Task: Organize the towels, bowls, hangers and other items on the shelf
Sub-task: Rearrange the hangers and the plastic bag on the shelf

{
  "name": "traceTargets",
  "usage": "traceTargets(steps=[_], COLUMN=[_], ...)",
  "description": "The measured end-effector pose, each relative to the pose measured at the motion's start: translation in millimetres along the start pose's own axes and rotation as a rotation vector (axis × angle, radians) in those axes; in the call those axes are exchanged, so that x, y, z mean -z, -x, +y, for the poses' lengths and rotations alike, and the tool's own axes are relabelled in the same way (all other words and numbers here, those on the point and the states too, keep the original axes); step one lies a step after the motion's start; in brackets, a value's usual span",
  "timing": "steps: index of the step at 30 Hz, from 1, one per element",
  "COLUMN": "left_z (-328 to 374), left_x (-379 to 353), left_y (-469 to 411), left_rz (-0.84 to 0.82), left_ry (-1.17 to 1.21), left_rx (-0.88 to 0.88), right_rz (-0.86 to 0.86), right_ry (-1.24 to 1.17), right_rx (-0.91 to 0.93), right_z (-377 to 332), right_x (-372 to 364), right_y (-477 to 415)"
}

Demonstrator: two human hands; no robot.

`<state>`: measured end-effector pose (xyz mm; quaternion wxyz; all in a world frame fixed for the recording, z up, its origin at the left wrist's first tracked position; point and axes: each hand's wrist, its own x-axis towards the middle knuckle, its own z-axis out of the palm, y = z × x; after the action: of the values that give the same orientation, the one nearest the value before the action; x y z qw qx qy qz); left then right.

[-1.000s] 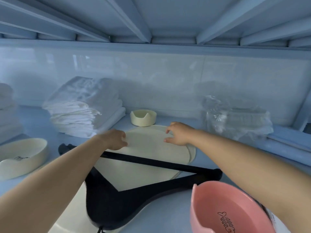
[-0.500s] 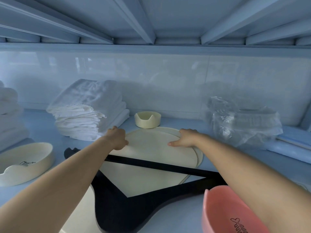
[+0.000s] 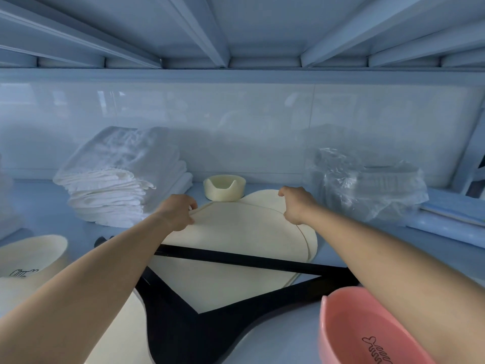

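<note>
A stack of flat cream mats (image 3: 236,232) lies in the middle of the blue shelf. My left hand (image 3: 178,212) pinches the top mat's far left edge. My right hand (image 3: 296,204) grips its far right edge, and a lower mat shows beyond it. A black hanger (image 3: 210,324) lies across the near part of the mats. Folded white towels (image 3: 120,179) are stacked at the back left. A small cream bowl (image 3: 224,187) stands just behind the mats. A pink bowl (image 3: 367,329) sits at the near right and a cream bowl (image 3: 31,253) at the near left.
A crumpled clear plastic bag (image 3: 367,182) holding something white sits at the back right, with pale blue rolls (image 3: 451,216) beside it. More white towels (image 3: 8,206) show at the far left edge. The shelf above hangs low overhead.
Both hands went from lying on the top mat to taking hold of its far edge. The view moved closer and slightly left.
</note>
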<state>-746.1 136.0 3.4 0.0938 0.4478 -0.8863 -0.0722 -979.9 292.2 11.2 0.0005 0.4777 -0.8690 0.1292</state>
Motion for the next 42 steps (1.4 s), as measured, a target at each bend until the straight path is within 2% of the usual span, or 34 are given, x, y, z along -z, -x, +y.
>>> traceTargets(steps=[8, 14, 23, 32, 37, 39, 42], left_z=[14, 37, 59, 69, 71, 69, 62], left_x=[-11, -24, -27, -19, -2, 3, 10], left_y=[-14, -27, -41, -22, 23, 44, 72], left_rz=[0.006, 0.043, 0.046, -0.002, -0.033, -0.049, -0.013], left_ry=[0.071, 0.112, 0.072, -0.081, 0.078, 0.117, 0.171], left_rx=[-0.087, -0.163, -0.283, -0.37, -0.462, -0.453, -0.404], right_rz=[-0.144, -0.281, -0.216, -0.056, -0.072, -0.096, -0.026], right_ry=[0.162, 0.39, 0.422, 0.438, 0.339, 0.287, 0.148], right_rx=[-0.158, -0.221, -0.2, 0.037, 0.223, 0.293, 0.409], right_z=[14, 26, 28, 20, 13, 9, -1], right_x=[13, 30, 33, 29, 31, 32, 32], right_y=[13, 31, 51, 68, 66, 70, 78])
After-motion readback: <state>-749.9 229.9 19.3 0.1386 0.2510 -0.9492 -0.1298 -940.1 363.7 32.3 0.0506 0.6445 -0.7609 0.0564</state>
